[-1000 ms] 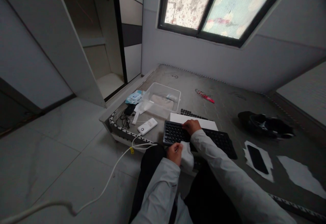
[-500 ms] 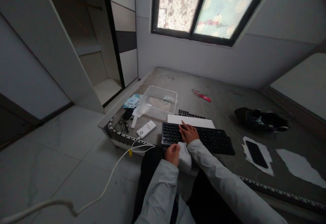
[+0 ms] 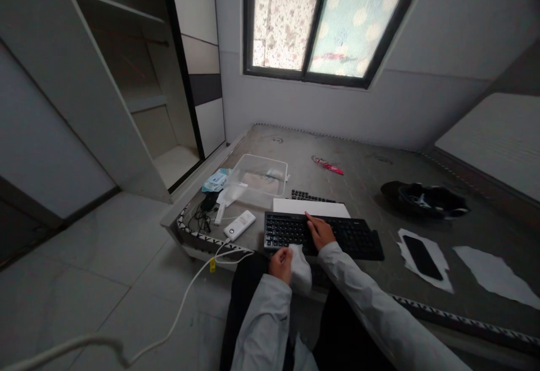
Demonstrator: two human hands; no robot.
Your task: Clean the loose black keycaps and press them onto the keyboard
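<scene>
A black keyboard (image 3: 350, 236) lies near the front edge of the mattress, partly against a white box-like slab (image 3: 295, 207). My right hand (image 3: 321, 232) rests over its middle keys, index finger stretched forward, holding nothing that I can see. Just below the keyboard's near edge, my left hand (image 3: 282, 264) is closed with a white cloth or tissue (image 3: 301, 270) pinched in its fingers. The cloth hangs down between the two hands. Behind the white slab, part of a second set of black keys (image 3: 312, 195) shows.
Left of the keyboard are a white power-bank-like device (image 3: 240, 225) with a cable, a clear plastic bin (image 3: 259, 198), a blue packet (image 3: 217, 180) and dark wires (image 3: 204, 222). To the right lie a phone (image 3: 422, 257) on paper, another sheet (image 3: 498, 275) and a dark cap-like item (image 3: 426, 200).
My right hand has shifted slightly to the right along the keys, and its fingers are drawn closer together. The left hand keeps its hold on the white cloth. The view has tilted a little upward.
</scene>
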